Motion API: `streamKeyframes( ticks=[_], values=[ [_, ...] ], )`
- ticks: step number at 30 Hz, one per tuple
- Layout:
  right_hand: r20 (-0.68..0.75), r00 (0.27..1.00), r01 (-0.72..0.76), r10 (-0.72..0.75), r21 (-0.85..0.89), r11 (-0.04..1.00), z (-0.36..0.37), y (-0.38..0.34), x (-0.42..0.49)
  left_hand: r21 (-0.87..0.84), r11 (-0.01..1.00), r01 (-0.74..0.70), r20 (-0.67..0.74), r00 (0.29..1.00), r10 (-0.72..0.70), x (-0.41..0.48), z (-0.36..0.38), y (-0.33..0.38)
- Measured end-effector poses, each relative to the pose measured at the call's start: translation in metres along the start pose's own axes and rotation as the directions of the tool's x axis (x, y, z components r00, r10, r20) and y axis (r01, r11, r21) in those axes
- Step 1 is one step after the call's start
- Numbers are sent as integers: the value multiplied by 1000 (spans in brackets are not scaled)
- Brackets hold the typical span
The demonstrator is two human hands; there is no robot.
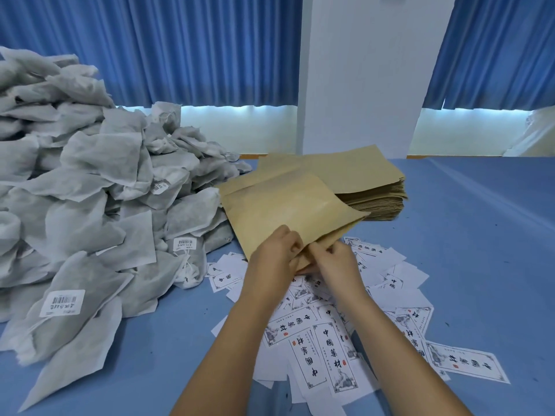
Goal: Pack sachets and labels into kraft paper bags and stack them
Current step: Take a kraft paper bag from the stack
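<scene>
Head view: both hands meet at the near edge of one kraft paper bag (288, 211) — left hand (274, 255) curled over its lower corner, fingers pinching the paper; right hand (336, 259) gripping the same edge beside it. This bag lies tilted against the stack of kraft bags (360, 178) toward the worktop's (480, 220) far edge. Grey sachets (90, 190) are heaped along the left edge. Printed labels (333, 349) lie scattered beneath the forearms, near edge — several overlapping.
</scene>
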State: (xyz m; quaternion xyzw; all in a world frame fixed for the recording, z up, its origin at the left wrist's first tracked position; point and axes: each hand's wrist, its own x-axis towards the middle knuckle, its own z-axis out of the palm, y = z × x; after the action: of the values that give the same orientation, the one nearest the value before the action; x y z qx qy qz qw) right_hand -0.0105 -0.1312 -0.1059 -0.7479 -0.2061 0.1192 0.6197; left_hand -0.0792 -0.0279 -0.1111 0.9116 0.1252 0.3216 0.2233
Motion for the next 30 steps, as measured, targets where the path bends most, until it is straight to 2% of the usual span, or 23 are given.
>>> streamKeyframes(
  ticks=[3, 6, 9, 11, 16, 19, 20, 22, 23, 24, 25, 26, 27, 28, 30],
  values=[
    [67, 995, -79, 68, 194, 978, -5, -1, 2, 9, 995, -99, -137, 986, 99, 0, -6, 5],
    [90, 994, -73, 55, 204, 976, -6, 0, 5, 30, 987, -156, -362, 919, 156, 1, -14, 6],
    [121, 989, -109, 83, 230, 967, -5, 1, 5, -78, 991, -105, -580, 814, 40, 5, -30, -2],
    [105, 987, -142, 118, 269, 952, -4, -1, 6, -123, 986, -116, -626, 780, 14, 5, -40, -6],
    [59, 987, -159, 148, 414, 896, 3, -17, 14, -203, 973, -108, -579, 815, -30, 3, -58, -14],
    [14, 996, -83, 90, 557, 827, 2, -22, 15, -241, 930, -277, -418, 895, 158, 5, -67, -21],
    [-6, 997, -61, 80, 594, 802, 0, -22, 15, -311, 905, -289, -352, 920, 173, 7, -70, -22],
    [-27, 997, -36, 69, 639, 769, -3, -21, 17, -369, 905, -213, -285, 952, 108, 16, -75, -30],
    [-36, 997, -31, 72, 647, 762, -4, -20, 17, -286, 951, -118, -276, 960, 36, 23, -75, -40],
    [-48, 996, -30, 80, 650, 759, -3, -20, 17, -97, 995, 23, -258, 965, -47, 30, -76, -53],
    [-58, 994, -30, 90, 653, 757, -2, -19, 17, 165, 971, 173, -204, 969, -138, 36, -76, -68],
    [-67, 993, -28, 96, 661, 750, -1, -19, 17, 401, 876, 269, -118, 963, -242, 39, -75, -81],
    [-73, 993, -23, 96, 671, 741, 0, -19, 16, 553, 777, 300, -35, 940, -338, 41, -74, -90],
    [-77, 992, -18, 96, 682, 731, 0, -19, 16, 632, 712, 306, 21, 912, -410, 41, -70, -97],
    [-85, 992, -9, 97, 708, 706, 0, -20, 15, 668, 670, 323, 25, 891, -454, 40, -62, -104]
  ],
)
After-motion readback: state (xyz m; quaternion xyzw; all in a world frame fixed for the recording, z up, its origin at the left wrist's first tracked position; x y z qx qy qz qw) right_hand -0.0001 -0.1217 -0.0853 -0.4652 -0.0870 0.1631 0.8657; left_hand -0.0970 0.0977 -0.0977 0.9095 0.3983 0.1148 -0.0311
